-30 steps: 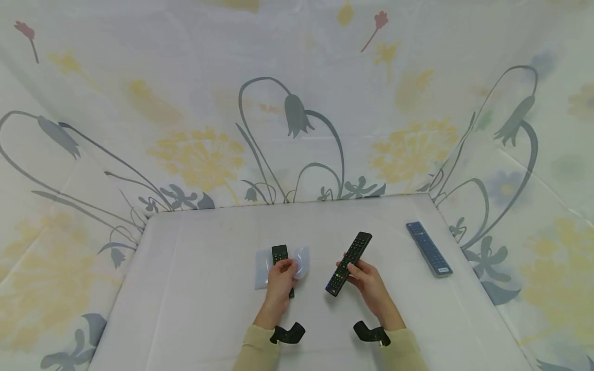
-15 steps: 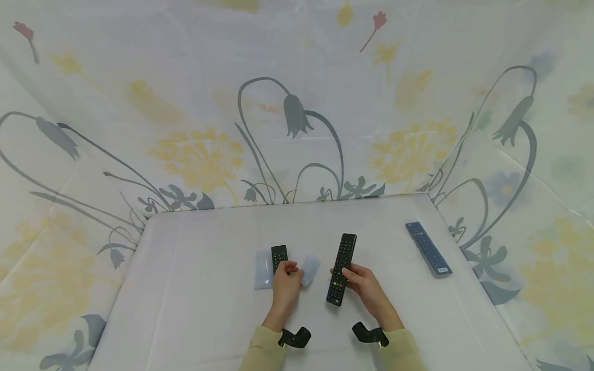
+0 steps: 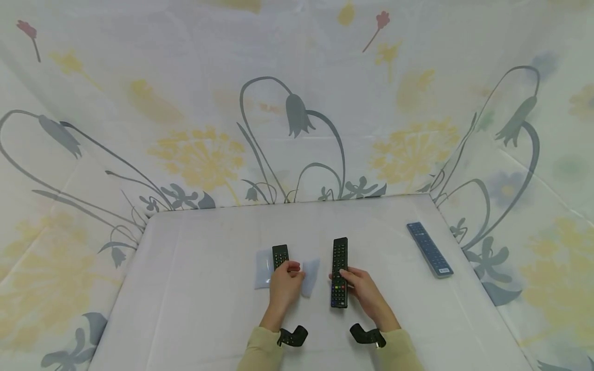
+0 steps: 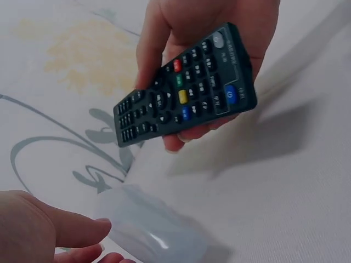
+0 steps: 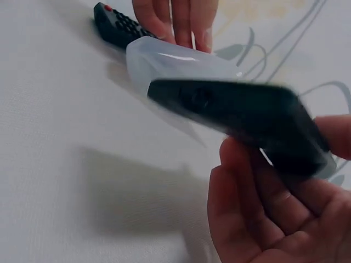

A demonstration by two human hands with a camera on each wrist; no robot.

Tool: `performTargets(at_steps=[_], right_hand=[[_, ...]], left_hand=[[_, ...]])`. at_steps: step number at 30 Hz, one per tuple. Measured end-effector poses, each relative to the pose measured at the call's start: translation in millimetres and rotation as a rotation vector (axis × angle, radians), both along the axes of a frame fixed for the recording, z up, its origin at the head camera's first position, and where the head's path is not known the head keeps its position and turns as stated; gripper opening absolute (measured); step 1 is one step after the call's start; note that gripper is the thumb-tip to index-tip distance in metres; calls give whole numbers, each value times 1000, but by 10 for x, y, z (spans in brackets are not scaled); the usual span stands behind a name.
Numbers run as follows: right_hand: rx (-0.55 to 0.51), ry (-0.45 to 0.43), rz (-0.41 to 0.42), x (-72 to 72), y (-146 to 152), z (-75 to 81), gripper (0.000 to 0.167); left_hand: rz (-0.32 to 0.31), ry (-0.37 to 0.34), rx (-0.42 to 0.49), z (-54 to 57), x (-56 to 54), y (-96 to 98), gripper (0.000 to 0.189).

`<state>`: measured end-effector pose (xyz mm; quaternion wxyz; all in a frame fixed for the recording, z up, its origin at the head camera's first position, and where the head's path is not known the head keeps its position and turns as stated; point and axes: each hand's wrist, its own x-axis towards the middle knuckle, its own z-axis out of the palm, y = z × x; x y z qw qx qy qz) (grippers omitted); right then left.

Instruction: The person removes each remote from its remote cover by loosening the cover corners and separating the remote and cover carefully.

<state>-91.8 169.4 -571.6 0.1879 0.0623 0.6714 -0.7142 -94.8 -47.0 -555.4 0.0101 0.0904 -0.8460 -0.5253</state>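
Note:
My right hand [image 3: 368,293] grips a long black remote control [image 3: 339,257] with coloured buttons, thumb on its face and fingers beneath. The right wrist view shows that remote [image 5: 236,109] from underneath, lifted over the table with its shadow below. My left hand [image 3: 284,288] pinches the near edge of a translucent plastic remote cover [image 4: 153,230], which tilts up to the right of the fingers. Under the left hand lies a second black remote [image 3: 280,254], its lower part hidden by the hand. A flat translucent piece [image 3: 263,270] lies beside this remote.
A blue-looking remote [image 3: 429,250] lies near the right edge of the white table [image 3: 209,299]. Flower-printed cloth [image 3: 297,154] rises behind the table and along both sides.
My right hand has turned the black remote from a slant to nearly upright in the head view. My left hand has shifted slightly right, swinging the plastic cover to the right with it.

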Motion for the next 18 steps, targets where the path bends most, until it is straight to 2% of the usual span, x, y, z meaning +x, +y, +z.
performTargets(at_steps=[4,8,11,18], right_hand=[[136,-14,-70,3,-64,-26,46],[254,18,-124,4,-137,-84,44],[283,44,-146,-6,-193,-122,42],[258,45,-138,-28,-330,-144,42]], left_hand=[[-4,4,-12,7,-3,-4,21],[2,-5,-23,-6,2,1,23],[-1,-9,-20,-18,1,8,26],[-10,9,-39,-61,-16,19,31]])
